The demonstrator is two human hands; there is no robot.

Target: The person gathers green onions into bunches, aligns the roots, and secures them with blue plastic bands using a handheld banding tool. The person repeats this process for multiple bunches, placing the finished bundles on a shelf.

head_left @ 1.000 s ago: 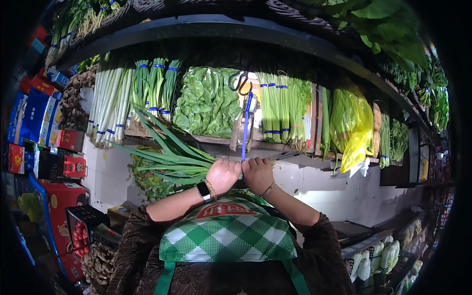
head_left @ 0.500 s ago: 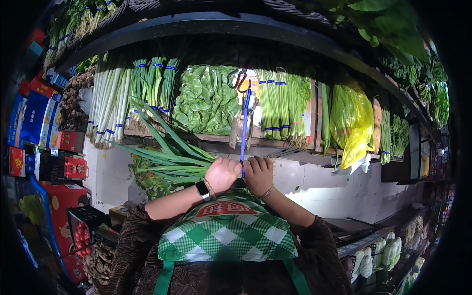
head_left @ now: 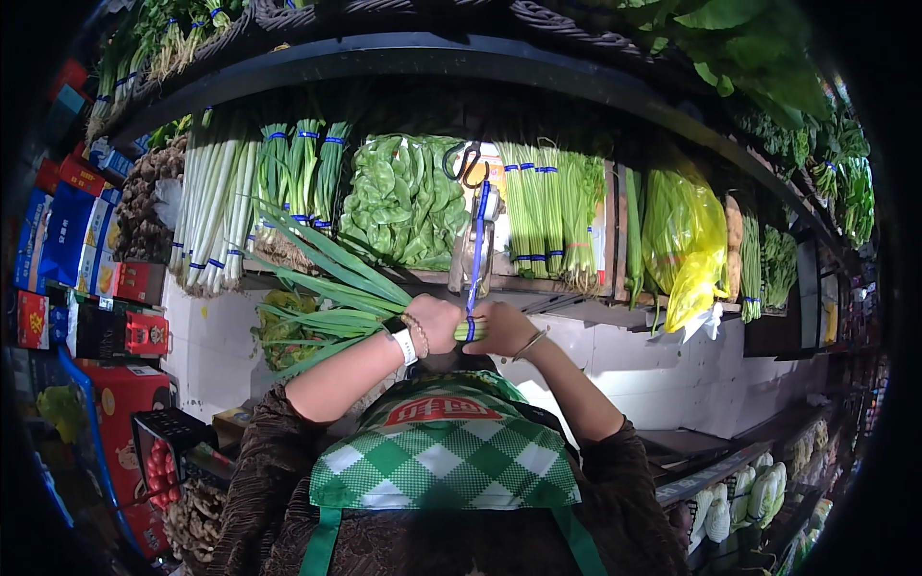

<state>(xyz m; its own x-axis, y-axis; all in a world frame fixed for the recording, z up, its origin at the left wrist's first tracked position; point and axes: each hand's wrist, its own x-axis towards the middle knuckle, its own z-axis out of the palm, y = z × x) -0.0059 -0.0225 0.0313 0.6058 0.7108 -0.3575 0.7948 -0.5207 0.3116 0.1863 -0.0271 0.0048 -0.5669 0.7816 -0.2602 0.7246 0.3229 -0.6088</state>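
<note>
A bunch of green onions (head_left: 336,305) lies sideways in front of me, its long leaves fanning out to the left. My left hand (head_left: 434,322) is closed around the bunch. Just right of it, my right hand (head_left: 501,328) is closed at the stem end, its fingertips partly hidden. Between the two hands a blue band circles the pale green stems (head_left: 468,331). From there a strip of blue tape (head_left: 477,252) runs taut, away from me, to a holder on the shelf. Black-handled scissors (head_left: 465,165) rest beside that holder.
On the shelf are leafy greens (head_left: 403,206), banded white-stemmed onions (head_left: 213,206), thin green stalks (head_left: 533,206) and a yellow plastic bag (head_left: 687,240). A dark shelf rail (head_left: 432,56) crosses above. Boxes (head_left: 72,230) stand at the left, napa cabbages (head_left: 765,494) at the lower right.
Both hands have shifted slightly away from me, toward the shelf, with the bunch. My wrists have turned, and the blue band around the stems now shows between my hands.
</note>
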